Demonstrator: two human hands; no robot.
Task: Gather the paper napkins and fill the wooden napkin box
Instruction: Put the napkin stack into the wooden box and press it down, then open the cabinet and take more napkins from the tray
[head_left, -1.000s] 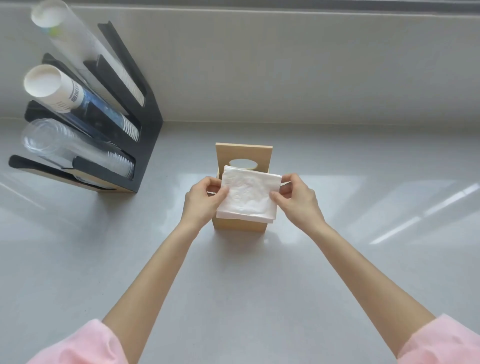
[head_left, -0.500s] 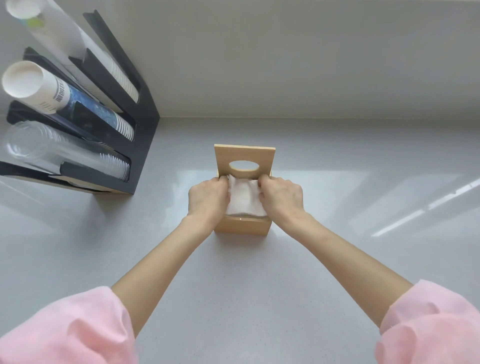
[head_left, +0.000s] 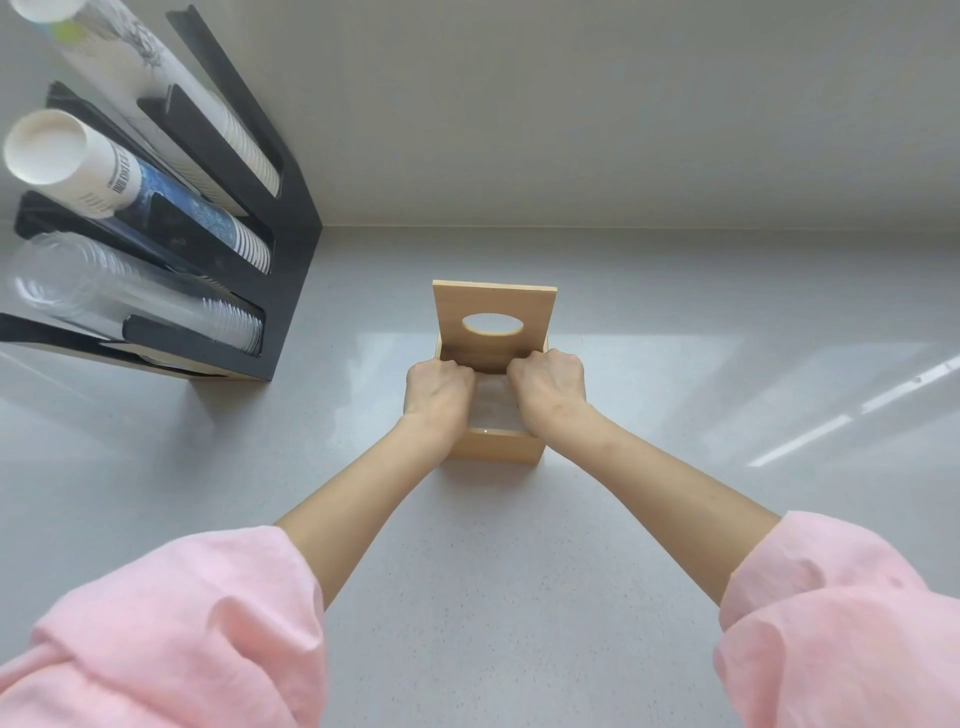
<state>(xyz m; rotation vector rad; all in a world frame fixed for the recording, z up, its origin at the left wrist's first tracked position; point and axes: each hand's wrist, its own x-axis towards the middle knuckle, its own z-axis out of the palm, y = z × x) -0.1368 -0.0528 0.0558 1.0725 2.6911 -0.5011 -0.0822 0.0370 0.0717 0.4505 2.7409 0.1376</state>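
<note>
The wooden napkin box (head_left: 496, 447) stands on the grey counter, its lid (head_left: 493, 304) with an oval hole tipped up at the back. White paper napkins (head_left: 492, 402) lie down inside the box, in shadow. My left hand (head_left: 439, 395) and my right hand (head_left: 548, 392) reach into the box from either side, fingers curled downward onto the napkins' side edges. The fingertips are hidden inside the box.
A black cup rack (head_left: 223, 208) stands at the left, holding tilted stacks of paper cups (head_left: 78, 161) and clear plastic cups (head_left: 104, 291). A pale wall (head_left: 571, 104) runs behind the counter. Pink sleeves (head_left: 171, 634) fill the lower corners.
The napkins were held above the box, then lowered into it. Both hands have followed them down and now sit deeper inside, and the camera has come closer.
</note>
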